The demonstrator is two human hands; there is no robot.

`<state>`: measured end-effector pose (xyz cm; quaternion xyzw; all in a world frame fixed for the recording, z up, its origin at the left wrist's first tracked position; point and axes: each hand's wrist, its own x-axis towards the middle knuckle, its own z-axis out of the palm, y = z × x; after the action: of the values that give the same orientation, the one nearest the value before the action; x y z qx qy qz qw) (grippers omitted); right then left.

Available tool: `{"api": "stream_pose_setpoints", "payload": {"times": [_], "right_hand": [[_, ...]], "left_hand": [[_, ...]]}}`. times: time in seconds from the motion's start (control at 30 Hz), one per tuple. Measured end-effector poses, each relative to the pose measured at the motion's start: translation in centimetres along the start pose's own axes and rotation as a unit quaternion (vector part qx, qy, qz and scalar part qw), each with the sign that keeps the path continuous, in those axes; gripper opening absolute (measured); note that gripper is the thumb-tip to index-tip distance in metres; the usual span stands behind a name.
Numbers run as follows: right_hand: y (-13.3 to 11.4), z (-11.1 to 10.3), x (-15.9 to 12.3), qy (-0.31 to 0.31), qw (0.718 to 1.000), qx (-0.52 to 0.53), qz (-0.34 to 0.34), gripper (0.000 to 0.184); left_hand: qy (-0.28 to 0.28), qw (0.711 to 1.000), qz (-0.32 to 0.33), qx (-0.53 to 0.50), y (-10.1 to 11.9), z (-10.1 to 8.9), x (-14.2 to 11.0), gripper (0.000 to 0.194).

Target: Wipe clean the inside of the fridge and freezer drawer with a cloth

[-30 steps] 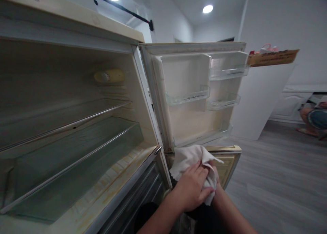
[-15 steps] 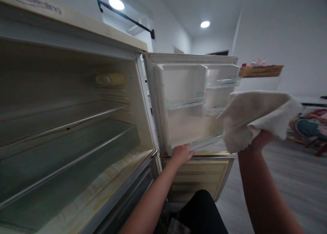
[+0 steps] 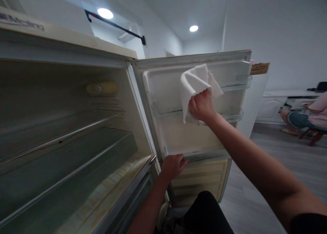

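An old cream fridge stands open before me, its upper door (image 3: 158, 90) swung out to the right. My right hand (image 3: 201, 106) is closed on a white cloth (image 3: 195, 82) and holds it against the inner face of that door, near the upper door shelves (image 3: 235, 85). My left hand (image 3: 173, 165) grips the bottom edge of the same door, fingers curled over it. The lower door (image 3: 201, 179) is also open beneath.
The fridge cavity at left has two glass shelves (image 3: 76, 145) and a yellowed lamp housing (image 3: 102, 89) at the back. Another person sits on a stool (image 3: 306, 118) at the far right by white cabinets (image 3: 270, 107). Grey wood floor (image 3: 268, 179) lies to the right.
My right hand has swung the cloth from out at the right inward and up onto the door's inner face. My left hand stays on the door's bottom edge. The view shifted slightly.
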<state>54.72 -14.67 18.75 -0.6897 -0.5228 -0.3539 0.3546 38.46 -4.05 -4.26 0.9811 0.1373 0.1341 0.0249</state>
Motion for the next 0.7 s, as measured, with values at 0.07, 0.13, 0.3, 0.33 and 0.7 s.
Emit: {"api": "stream_pose_setpoints", "payload": {"times": [0.07,0.13,0.3,0.33,0.7], "right_hand": [[-1.5,-0.2,0.6,-0.035,0.999,-0.031,-0.025,0.047],[-3.0,-0.7,1.3,-0.057,0.996,-0.051,-0.046,0.047],[-5.3,-1.1,4.8,-0.142,0.968,-0.112,-0.172,0.045],[-5.6,-1.0,5.5,-0.171,0.959,-0.123,-0.189,0.045],[-5.3,1.6,9.9,-0.218,0.891,-0.223,-0.330,0.053]], "left_hand": [[0.000,1.000,0.010,0.003,-0.5,0.1,-0.7,0.038],[0.017,1.000,0.025,0.007,-1.1,0.4,-1.2,0.037],[0.097,0.992,0.072,0.020,-2.4,1.3,-2.1,0.032],[0.105,0.991,0.079,0.020,-2.7,1.4,-2.3,0.031],[0.236,0.958,0.160,0.015,-3.8,3.2,-2.2,0.023]]}}
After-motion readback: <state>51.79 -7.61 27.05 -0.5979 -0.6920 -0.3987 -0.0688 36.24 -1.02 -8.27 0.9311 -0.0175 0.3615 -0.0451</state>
